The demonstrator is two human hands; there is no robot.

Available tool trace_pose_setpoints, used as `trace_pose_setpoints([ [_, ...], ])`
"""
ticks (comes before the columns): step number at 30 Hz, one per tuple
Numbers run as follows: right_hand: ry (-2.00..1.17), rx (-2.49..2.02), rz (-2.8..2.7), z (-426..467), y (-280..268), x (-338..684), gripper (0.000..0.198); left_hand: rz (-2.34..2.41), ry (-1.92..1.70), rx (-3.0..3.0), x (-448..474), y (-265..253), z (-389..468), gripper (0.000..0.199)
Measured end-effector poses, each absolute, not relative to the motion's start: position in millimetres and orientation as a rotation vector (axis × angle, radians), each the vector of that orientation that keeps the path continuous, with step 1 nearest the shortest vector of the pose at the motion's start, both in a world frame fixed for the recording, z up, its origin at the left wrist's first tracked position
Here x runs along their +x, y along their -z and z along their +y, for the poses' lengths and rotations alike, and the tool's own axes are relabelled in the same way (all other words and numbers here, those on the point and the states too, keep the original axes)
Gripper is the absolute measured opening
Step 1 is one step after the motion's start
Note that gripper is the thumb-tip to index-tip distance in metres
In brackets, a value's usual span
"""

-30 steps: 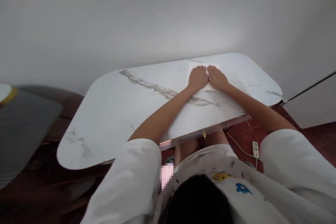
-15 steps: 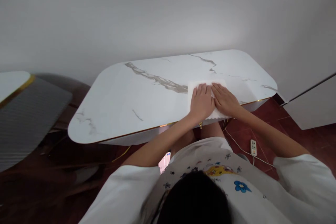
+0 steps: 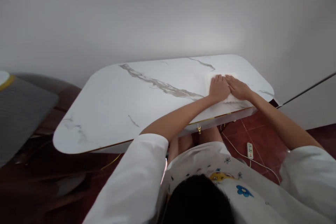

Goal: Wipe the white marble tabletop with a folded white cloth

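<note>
A thin white cloth (image 3: 231,98) lies spread on the marble-patterned tabletop (image 3: 105,101), right of the middle. My left hand (image 3: 219,88) rests flat on the cloth with its fingers stretched out toward the wall. Beside it, my right hand (image 3: 238,88) also lies flat on the cloth, fingers angled to the left and nearly touching the left hand's fingers. Both palms press down from above, and neither is wrapped around anything. Part of the cloth is hidden beneath the hands.
A grey wall (image 3: 157,14) stands behind the table. A gold drawer knob (image 3: 199,129) sticks out at the front. On the red tiled floor lies a white power strip (image 3: 250,150) with its cord. At the left is a dark-sided piece of furniture (image 3: 28,112) with gold trim.
Both hands and the cloth under them have slid to the right and farther from my body across the tabletop. The gold knob is now more fully visible.
</note>
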State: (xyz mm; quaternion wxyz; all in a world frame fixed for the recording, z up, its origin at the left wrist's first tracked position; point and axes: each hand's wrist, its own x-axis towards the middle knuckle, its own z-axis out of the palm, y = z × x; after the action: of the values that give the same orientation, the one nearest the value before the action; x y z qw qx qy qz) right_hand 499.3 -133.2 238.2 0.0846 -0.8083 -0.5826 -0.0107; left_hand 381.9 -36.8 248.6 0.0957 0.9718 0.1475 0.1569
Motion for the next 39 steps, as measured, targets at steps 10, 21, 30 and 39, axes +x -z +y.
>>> trace_pose_setpoints([
  [10,-0.034,-2.353,-1.649,-13,-224,565,0.058,0.585,-0.555,2.812,437,-245,62,0.040],
  [21,0.069,-2.290,-1.706,61,-219,618,0.063,0.590,-0.581,2.882,489,-241,133,0.039],
  [30,0.075,-2.381,-1.594,14,-217,651,0.063,0.505,-0.577,2.874,527,-241,96,0.044],
  [39,0.070,-2.465,-1.516,-52,-222,599,0.063,0.406,-0.520,2.842,486,-239,40,0.051],
])
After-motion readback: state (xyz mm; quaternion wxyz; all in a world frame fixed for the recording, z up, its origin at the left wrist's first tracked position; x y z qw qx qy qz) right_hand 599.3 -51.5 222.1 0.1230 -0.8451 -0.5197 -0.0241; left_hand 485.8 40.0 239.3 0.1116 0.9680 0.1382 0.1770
